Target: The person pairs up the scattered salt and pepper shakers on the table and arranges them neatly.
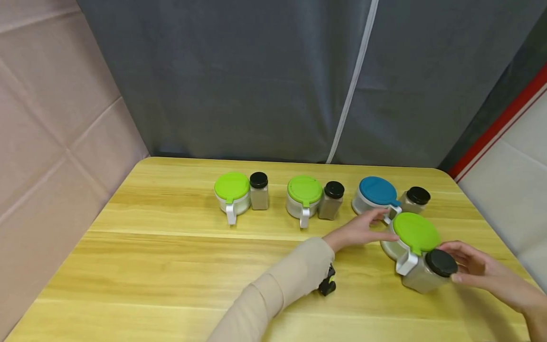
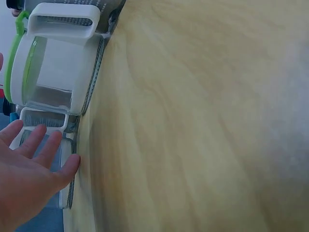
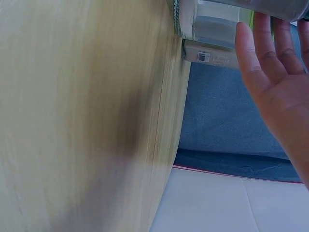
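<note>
At the table's right side stands a seasoning jar with a green lid [image 1: 415, 232] and a white handle, its clear body showing in the left wrist view. Right against its front is a square shaker jar with a black cap [image 1: 442, 262]. My left hand [image 1: 361, 232] is at the green-lidded jar's left side, fingers spread and nothing gripped; the left wrist view shows the palm and loose, extended fingers [image 2: 46, 150]. Beside the black-capped shaker, on its right, is my right hand [image 1: 478, 266], its fingers extended close along the shaker in the right wrist view.
Behind them stand a blue-lidded jar [image 1: 378, 190] and another black-capped shaker [image 1: 418, 195]. Farther left are two more pairs, each a green-lidded jar [image 1: 305, 190] beside a shaker [image 1: 331, 202]. A grey curtain [image 1: 256, 80] hangs along the wooden table's [image 1: 171, 266] back edge.
</note>
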The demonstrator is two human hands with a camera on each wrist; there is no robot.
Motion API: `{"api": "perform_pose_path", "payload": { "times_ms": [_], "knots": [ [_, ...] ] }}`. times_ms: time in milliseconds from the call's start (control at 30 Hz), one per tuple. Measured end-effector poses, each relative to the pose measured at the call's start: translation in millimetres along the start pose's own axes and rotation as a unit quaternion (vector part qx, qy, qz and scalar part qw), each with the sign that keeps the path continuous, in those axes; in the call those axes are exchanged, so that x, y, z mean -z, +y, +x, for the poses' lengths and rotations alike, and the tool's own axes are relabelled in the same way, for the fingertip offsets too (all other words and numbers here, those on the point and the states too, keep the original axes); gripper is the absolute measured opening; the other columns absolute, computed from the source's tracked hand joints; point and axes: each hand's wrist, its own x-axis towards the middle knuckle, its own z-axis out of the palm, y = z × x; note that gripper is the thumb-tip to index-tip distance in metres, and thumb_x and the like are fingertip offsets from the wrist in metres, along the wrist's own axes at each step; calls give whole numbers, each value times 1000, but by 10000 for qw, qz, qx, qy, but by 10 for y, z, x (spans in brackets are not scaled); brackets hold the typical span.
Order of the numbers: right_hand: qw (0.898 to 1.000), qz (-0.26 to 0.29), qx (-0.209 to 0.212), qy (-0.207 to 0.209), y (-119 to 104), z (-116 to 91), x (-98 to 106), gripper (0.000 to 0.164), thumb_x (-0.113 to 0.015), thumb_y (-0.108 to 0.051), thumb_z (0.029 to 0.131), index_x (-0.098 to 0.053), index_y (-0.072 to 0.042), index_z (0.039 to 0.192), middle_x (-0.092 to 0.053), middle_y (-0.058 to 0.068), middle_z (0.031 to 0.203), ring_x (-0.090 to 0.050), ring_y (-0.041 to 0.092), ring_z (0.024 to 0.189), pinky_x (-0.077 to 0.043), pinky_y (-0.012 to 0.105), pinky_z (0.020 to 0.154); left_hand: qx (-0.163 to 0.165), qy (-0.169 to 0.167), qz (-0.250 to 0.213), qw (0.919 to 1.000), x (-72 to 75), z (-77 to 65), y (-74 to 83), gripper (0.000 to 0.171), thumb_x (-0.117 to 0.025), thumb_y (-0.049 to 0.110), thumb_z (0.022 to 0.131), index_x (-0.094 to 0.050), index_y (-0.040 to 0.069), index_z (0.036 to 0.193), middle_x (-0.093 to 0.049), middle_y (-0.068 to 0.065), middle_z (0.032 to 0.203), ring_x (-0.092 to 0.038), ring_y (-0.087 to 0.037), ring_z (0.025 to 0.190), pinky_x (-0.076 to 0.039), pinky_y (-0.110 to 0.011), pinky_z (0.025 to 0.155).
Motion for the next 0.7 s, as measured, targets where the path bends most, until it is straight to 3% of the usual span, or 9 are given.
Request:
{"api": "perform_pose_path", "payload": {
  "times_ms": [400,700],
  "knots": [
    [9998,69,169,-1,4,7,-19,44,-43,15,85,-39,-4,124,-46,-9,118,-45,-1,105,-43,18,74,-418,-164,-26,9990,-56,90,-17,66,-66,21,80,-31,17,136,-37,11,127,-39,-1,108,-33,-15,88],
    [9999,128,110,3,12,-1,-9,45,-42,15,85,-39,-6,124,-46,-10,118,-45,-1,104,-44,20,73,-368,-240,-31,9990,-79,115,-27,65,-65,22,81,-31,21,136,-35,14,128,-36,0,112,-32,-14,89]
  ]
}}
